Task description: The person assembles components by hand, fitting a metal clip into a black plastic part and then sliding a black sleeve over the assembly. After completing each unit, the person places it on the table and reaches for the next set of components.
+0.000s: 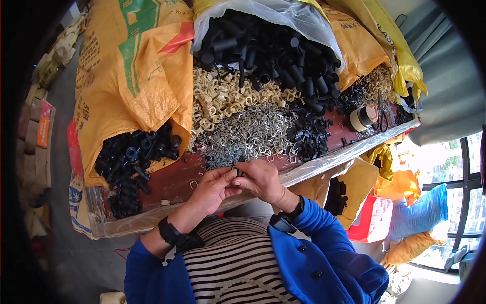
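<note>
Just over the table's near edge, my left hand point(214, 188) and my right hand point(261, 179) meet, fingertips pinched around one small part point(238, 172). It looks dark with a pale bit, but my fingers cover most of it, so its kind cannot be made out. Right behind the hands lies a heap of small grey screws point(223, 158). Bent silver metal clips point(255, 129) are spread beyond it. Farther back is a pile of cream plastic brackets point(217, 96). Small black plastic pieces point(310, 134) lie to the right of the clips.
A clear plastic-lined sack spills black tubes point(283, 61) at the back. On the left, an orange woven sack point(144, 96) spills black fittings point(134, 154). A tape roll point(362, 119) stands at the right. Plastic film wraps the red table's point(167, 177) front edge. Bags crowd the floor at right.
</note>
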The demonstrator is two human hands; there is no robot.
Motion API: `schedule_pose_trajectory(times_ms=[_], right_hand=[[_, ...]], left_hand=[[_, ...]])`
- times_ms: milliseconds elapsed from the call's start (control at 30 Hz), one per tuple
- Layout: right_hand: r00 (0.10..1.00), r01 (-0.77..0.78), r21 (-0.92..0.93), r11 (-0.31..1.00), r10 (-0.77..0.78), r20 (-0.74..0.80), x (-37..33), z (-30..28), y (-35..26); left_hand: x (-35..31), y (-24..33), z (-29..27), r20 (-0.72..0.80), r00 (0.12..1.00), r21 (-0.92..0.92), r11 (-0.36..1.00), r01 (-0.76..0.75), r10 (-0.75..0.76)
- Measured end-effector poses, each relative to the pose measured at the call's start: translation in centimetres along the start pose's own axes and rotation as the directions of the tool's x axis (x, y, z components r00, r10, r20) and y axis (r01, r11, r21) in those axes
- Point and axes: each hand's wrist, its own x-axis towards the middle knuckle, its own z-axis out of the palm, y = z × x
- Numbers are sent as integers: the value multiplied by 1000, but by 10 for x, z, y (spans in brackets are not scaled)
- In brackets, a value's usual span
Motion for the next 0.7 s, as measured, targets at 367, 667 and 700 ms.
schedule_pose_trajectory(times_ms=[367,667,700], right_hand=[[934,-336,-812,477,282,-220,39,-126,162],[943,-315,-824,471,60,-326,35,-117,118],[948,-308,-828,469,76,-309,33,-111,108]], left_hand=[[-5,8,-12,113,985,156,977,-145,128],[-25,19,-22,5,987,54,986,-160,160],[-27,20,-22,1,988,20,988,-156,156]])
